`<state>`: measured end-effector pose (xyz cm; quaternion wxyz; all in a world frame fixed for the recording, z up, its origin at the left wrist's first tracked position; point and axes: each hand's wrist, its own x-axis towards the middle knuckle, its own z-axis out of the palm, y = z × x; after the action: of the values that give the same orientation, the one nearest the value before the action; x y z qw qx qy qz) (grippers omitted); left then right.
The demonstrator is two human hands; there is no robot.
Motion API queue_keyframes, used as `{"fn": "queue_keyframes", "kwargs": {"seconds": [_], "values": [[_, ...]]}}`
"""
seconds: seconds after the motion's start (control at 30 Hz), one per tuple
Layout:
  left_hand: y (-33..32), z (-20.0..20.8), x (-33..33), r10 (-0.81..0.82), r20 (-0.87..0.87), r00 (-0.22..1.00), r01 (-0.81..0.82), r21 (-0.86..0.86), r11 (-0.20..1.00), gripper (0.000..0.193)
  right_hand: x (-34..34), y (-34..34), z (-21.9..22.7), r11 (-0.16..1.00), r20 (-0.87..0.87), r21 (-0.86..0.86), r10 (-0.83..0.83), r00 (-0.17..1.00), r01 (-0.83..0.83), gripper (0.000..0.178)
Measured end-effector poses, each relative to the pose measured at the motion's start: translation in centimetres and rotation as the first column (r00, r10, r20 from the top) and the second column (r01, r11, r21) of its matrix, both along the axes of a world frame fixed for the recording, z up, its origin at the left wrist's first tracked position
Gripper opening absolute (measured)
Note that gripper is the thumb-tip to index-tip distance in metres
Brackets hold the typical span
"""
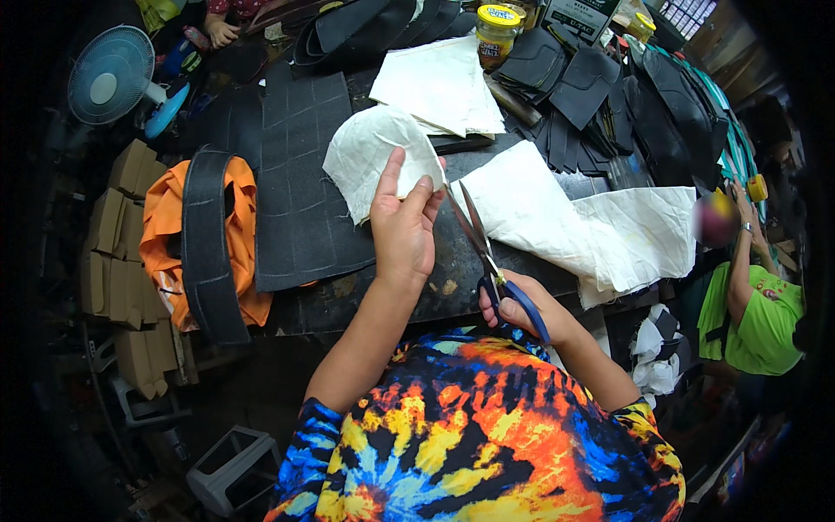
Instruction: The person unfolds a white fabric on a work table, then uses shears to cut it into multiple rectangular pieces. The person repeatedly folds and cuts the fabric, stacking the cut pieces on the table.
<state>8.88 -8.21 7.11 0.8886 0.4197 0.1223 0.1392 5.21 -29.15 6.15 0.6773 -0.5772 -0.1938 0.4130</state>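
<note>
My left hand [404,213] pinches a white rounded cloth piece [370,157] by its right edge, with one finger stretched over its face. The lower edge of this piece is frayed. My right hand [531,309] grips a pair of scissors [480,239] by the dark blue handles, the blades slightly parted. Their tips point away from me, close to the right edge of the held piece. To the right, a long creased white cloth [557,217] lies over the table, partly behind the blades.
Folded white cloth [435,83] and a yellow-lidded jar [498,39] stand beyond. Black cut panels [587,83] are stacked at the far right. A dark sheet [309,183], orange bag [161,217] and fan [109,78] are left. Another person [757,304] works at the right.
</note>
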Motion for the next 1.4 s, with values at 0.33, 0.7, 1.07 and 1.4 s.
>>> {"fn": "queue_keyframes", "kwargs": {"seconds": [0.33,0.7,1.07,1.4], "values": [[-2.5,-2.5,-2.2,0.04,-0.064,0.997,-0.036,0.053,0.998,0.061,-0.8,3.0,-2.6,0.957,-0.368,0.202,-0.124,0.921,0.21,0.051],[-1.8,-3.7,-2.7,0.082,-0.026,0.996,-0.083,-0.031,0.996,0.061,-1.7,2.9,-1.0,0.986,-0.432,0.041,-0.129,0.893,0.162,0.025],[-1.7,-4.6,-5.0,0.043,-0.033,0.999,-0.043,0.014,0.999,0.063,-1.7,5.2,-0.8,0.962,-0.459,0.092,-0.189,0.868,0.259,0.024],[-0.3,-3.7,-8.2,-0.032,-0.15,0.988,0.044,0.077,0.996,0.063,-0.6,6.7,-0.3,0.91,-0.726,0.215,-0.094,0.682,0.354,0.022]]}}
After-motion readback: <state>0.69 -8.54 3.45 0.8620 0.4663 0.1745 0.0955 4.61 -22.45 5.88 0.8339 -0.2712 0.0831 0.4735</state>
